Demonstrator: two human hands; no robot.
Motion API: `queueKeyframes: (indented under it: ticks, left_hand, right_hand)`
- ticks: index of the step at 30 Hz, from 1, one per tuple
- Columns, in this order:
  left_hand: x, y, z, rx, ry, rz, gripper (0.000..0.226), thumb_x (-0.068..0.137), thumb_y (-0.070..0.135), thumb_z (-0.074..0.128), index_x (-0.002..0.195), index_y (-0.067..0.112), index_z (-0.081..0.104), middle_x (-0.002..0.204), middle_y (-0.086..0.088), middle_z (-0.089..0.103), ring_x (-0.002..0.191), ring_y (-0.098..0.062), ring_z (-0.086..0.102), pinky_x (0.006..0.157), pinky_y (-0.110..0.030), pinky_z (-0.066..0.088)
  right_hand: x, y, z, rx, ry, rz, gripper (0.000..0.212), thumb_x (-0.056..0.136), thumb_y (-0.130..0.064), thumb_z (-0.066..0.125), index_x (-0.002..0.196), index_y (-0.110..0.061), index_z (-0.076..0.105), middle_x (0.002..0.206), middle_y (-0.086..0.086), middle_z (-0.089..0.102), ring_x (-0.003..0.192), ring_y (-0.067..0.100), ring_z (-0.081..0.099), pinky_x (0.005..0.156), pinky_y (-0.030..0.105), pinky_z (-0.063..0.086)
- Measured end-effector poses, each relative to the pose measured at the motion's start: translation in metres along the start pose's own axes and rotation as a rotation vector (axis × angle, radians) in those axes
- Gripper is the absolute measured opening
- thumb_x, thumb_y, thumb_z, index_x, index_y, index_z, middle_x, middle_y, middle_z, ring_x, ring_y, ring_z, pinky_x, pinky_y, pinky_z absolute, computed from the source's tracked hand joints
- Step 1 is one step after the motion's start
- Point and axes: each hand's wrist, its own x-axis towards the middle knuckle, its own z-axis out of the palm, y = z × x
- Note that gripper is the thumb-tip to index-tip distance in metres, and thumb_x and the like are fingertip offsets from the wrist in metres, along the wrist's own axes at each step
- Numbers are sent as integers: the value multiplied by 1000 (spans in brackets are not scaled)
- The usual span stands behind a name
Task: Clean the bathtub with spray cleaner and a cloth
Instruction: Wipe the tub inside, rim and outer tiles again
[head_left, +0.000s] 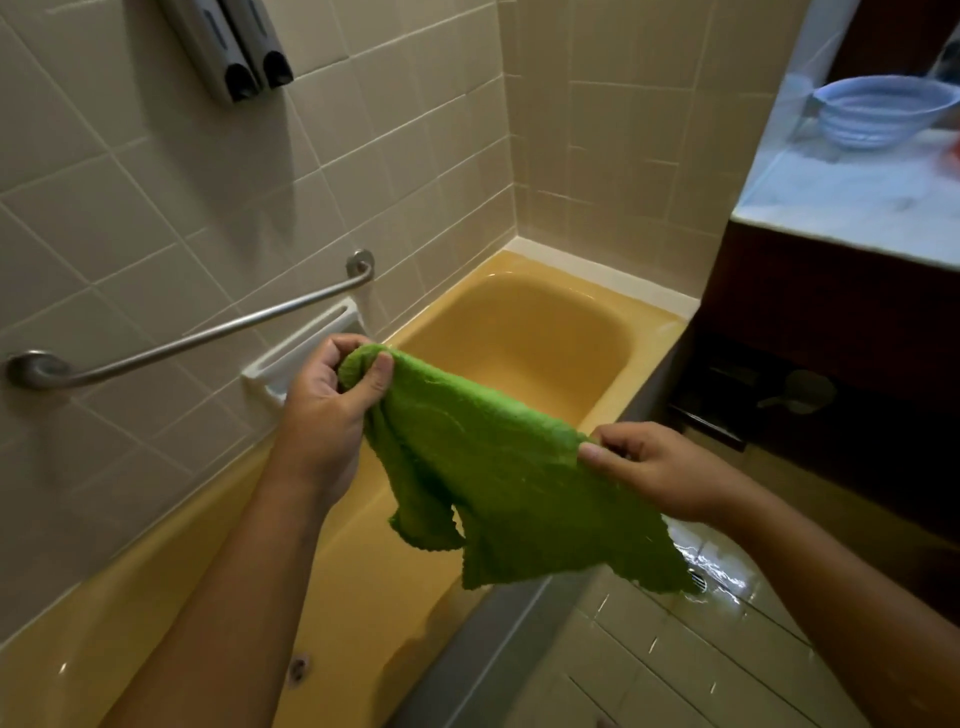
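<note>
A green cloth (498, 478) hangs stretched between my two hands above the yellow bathtub (530, 332). My left hand (327, 410) grips one bunched corner of the cloth, thumb pressed on top. My right hand (660, 467) pinches the opposite edge between thumb and fingers. The cloth's lower part droops over the tub's near rim. No spray cleaner bottle is in view.
A steel grab bar (197, 338) and a white soap holder (301, 348) are fixed to the tiled wall on the left. Two grey dispensers (244, 52) hang higher up. A marble counter (857, 202) with a blue bowl (878, 111) stands at right. The wet tiled floor (691, 639) has a drain.
</note>
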Motion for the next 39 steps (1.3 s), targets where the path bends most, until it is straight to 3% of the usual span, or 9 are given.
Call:
queueKeyframes:
  ticks: [4, 7, 12, 17, 23, 26, 30, 35, 39]
  left_hand:
    - [6, -1, 17, 84, 9, -46, 26, 82, 14, 76, 105, 20, 65, 100, -2, 65, 89, -18, 62, 72, -30, 54]
    - [-1, -12, 51, 161, -12, -100, 25, 88, 34, 76, 112, 28, 70, 107, 5, 66, 92, -17, 63, 71, -30, 53]
    - [-16, -31, 108, 488, -485, -125, 35, 95, 51, 64, 119, 28, 72, 108, 4, 74, 102, -15, 70, 85, -39, 60]
    - [-10, -31, 115, 349, -253, -69, 43, 96, 47, 64, 88, 5, 66, 76, -9, 66, 68, -21, 63, 63, -43, 53]
    - [1, -37, 109, 294, -121, -159, 36, 98, 46, 67, 89, 11, 69, 86, -17, 73, 79, -32, 73, 75, -60, 61]
    - [5, -43, 103, 359, -72, -195, 29, 94, 54, 70, 92, 25, 69, 98, -9, 73, 96, -33, 71, 79, -59, 62]
    - [3, -53, 98, 604, 49, -187, 5, 99, 47, 61, 100, 43, 59, 119, 0, 60, 103, -20, 62, 68, -34, 54]
    - [-4, -66, 88, 714, 197, -87, 30, 100, 19, 60, 121, 39, 54, 122, 2, 55, 102, -12, 58, 82, -37, 56]
    - [-10, -70, 96, 764, 150, -78, 36, 100, 18, 64, 129, 35, 51, 110, 7, 58, 94, -7, 57, 71, -27, 44]
  right_hand:
    - [-4, -2, -6, 230, 101, -39, 39, 102, -60, 46, 99, -25, 63, 92, 8, 64, 86, 22, 63, 84, 49, 53]
    - [0, -21, -1, 318, 85, -89, 21, 104, -50, 47, 99, -41, 65, 91, -10, 68, 87, 10, 66, 74, 34, 54]
    - [3, -47, -8, 380, 160, -201, 14, 104, -39, 54, 105, -30, 65, 99, 2, 70, 91, 16, 68, 77, 34, 56]
    - [-17, -7, -39, 152, 194, -29, 19, 96, -23, 72, 107, -36, 64, 102, -5, 69, 88, 13, 70, 78, 45, 63]
    - [-30, 46, -49, -106, 284, 85, 8, 98, -37, 66, 101, -35, 73, 91, -17, 73, 85, 3, 69, 82, 42, 59]
    - [-31, 51, -46, 132, 346, 122, 17, 101, -37, 62, 94, -25, 73, 87, -4, 74, 81, 20, 69, 80, 43, 55]
    - [-27, 40, -39, 563, 374, 131, 23, 96, -34, 64, 96, -13, 72, 87, 6, 75, 78, 19, 70, 73, 34, 55]
    - [-25, 28, -24, 795, 364, 203, 35, 90, -33, 69, 106, -2, 71, 91, 17, 75, 79, 26, 71, 68, 35, 61]
    - [-29, 22, -12, 872, 327, 295, 29, 99, -26, 67, 110, 0, 71, 88, 18, 74, 74, 26, 72, 64, 36, 61]
